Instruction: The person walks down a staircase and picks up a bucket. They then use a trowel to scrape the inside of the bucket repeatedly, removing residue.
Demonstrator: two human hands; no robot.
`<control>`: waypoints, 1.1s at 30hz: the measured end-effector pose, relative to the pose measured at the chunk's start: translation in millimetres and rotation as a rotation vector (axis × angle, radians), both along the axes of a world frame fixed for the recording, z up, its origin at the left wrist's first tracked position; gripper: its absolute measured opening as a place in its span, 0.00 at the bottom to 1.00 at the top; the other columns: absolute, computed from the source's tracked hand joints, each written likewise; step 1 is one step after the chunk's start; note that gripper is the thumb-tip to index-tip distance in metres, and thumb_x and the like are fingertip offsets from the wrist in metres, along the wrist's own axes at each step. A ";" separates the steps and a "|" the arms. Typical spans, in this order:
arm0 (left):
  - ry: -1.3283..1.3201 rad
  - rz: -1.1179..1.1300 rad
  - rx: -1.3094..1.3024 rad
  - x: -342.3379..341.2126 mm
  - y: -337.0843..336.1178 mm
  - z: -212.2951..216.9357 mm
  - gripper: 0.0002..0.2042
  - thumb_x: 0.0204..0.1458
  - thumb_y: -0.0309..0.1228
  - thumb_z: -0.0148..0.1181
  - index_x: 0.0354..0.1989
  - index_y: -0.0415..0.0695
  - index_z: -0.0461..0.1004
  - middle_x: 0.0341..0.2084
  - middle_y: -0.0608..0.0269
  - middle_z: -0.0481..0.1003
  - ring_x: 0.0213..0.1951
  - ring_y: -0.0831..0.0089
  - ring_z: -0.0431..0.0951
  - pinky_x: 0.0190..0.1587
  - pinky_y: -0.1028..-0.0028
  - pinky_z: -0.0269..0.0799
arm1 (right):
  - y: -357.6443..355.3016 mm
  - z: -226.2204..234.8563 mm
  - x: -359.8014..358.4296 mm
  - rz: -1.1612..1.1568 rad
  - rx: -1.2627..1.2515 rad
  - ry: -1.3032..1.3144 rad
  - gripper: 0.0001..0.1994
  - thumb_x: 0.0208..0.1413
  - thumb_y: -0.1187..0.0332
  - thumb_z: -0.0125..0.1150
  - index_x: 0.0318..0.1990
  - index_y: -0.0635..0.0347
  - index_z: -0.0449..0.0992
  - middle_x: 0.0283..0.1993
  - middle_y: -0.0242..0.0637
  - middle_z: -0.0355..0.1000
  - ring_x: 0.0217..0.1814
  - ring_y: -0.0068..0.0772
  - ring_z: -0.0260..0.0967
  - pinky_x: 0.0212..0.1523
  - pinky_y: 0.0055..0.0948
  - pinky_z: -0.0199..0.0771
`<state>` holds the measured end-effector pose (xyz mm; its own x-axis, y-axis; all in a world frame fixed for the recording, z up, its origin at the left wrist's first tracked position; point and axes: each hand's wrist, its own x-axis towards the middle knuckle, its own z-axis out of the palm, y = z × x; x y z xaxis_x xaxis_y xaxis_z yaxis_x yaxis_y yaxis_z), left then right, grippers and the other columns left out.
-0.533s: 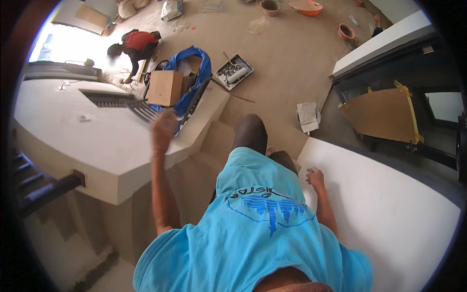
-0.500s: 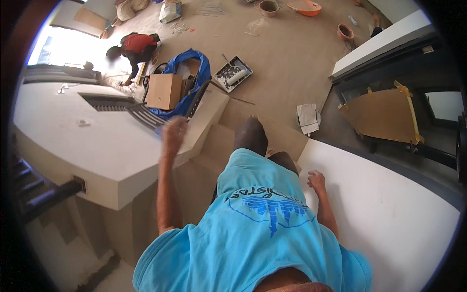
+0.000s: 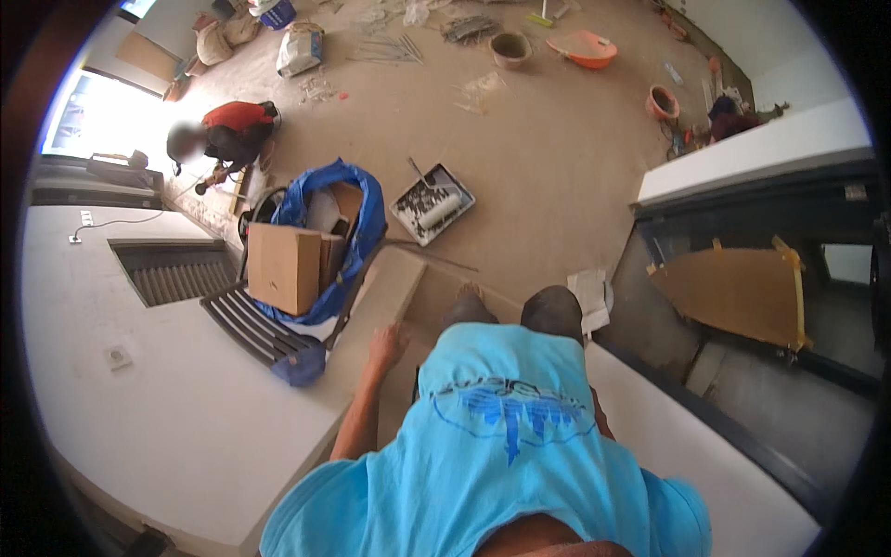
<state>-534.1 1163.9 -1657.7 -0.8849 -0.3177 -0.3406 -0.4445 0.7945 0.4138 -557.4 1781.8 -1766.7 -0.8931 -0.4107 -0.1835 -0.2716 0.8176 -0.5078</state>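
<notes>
My left hand (image 3: 388, 349) hangs low beside the pale wall's edge, over the steps. Its fingers are slightly curled and I see nothing in them. Of my right arm (image 3: 601, 418) only a strip of forearm shows past my blue shirt (image 3: 510, 408); the hand itself is hidden. One knee (image 3: 554, 314) is raised, and a foot (image 3: 470, 299) is on the steps. Left of my left hand stands a dark slatted chair (image 3: 264, 325) with a blue cloth (image 3: 299, 365) at its near end. Beyond its seat are a cardboard box (image 3: 281, 267) and a blue bag (image 3: 367, 200).
A paint tray (image 3: 433, 206) with a roller lies on the floor ahead. At the left a person in red (image 3: 237, 130) bends with a tool; another person (image 3: 730, 121) is at the far right. Farther off are an orange basin (image 3: 583, 48) and buckets (image 3: 510, 50). Cardboard (image 3: 733, 290) is taped at the right.
My left hand has dropped from above the chair to lower by my side. My right hand has gone behind my shirt. The other knee is now raised, and the floor ahead appears nearer.
</notes>
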 end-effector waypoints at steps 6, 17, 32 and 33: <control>-0.031 0.511 0.653 5.1 -37.8 -16.1 0.14 0.54 0.35 0.62 0.40 0.35 0.79 0.26 0.58 0.79 0.31 0.72 0.80 0.35 0.69 0.75 | -116.4 93.8 -171.2 -0.401 -0.103 -0.560 0.14 0.54 0.76 0.54 0.47 0.65 0.79 0.32 0.44 0.79 0.26 0.32 0.77 0.25 0.31 0.76; -0.068 0.652 0.603 -128.6 -45.4 -171.5 0.14 0.56 0.36 0.60 0.42 0.36 0.80 0.25 0.61 0.79 0.27 0.69 0.78 0.33 0.66 0.75 | -63.0 -39.0 -379.7 -0.337 -0.077 -0.500 0.15 0.51 0.72 0.60 0.48 0.61 0.80 0.36 0.50 0.80 0.31 0.41 0.80 0.31 0.40 0.79; -0.108 0.543 0.838 -516.1 -5.4 -147.9 0.16 0.60 0.36 0.58 0.51 0.38 0.74 0.37 0.56 0.80 0.34 0.70 0.80 0.38 0.70 0.76 | -82.2 -102.7 -703.4 -0.359 -0.109 -0.282 0.16 0.56 0.64 0.54 0.46 0.63 0.81 0.42 0.54 0.79 0.45 0.55 0.77 0.49 0.45 0.75; -0.125 0.552 0.828 -531.2 -26.4 -153.4 0.16 0.61 0.37 0.58 0.51 0.39 0.74 0.37 0.56 0.80 0.34 0.70 0.81 0.37 0.71 0.76 | -92.0 -102.5 -715.9 -0.357 -0.101 -0.268 0.16 0.56 0.63 0.54 0.46 0.62 0.81 0.42 0.54 0.79 0.45 0.55 0.77 0.49 0.45 0.75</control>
<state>-1065.3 1137.5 -1811.1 -0.6274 -0.2942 -0.7210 -0.7425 -0.0531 0.6677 -1273.3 1689.8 -1869.2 -0.9083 -0.1136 -0.4025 0.1701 0.7789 -0.6036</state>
